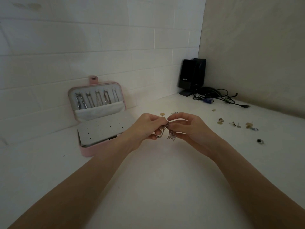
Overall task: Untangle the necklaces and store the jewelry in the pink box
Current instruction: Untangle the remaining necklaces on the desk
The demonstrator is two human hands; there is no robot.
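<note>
Left hand [146, 128] and right hand [188, 126] pinching tangled silvery necklace chain [165, 129], flower-shaped pendant [172, 137] dangling below, open pink box [87, 151] to their left

We see a pink box [87, 152] with a white panel [102, 128] dotted with dark holes, a white counter [148, 187], black speakers [192, 75], and white brick-patterned wall [82, 47].

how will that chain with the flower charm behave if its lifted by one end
Probably floppy: the chain droops in loops between the left hand and right hand. The flower charm hangs below, so it would likely swing. It looks thin and light, and may snag on itself again easily.
</note>
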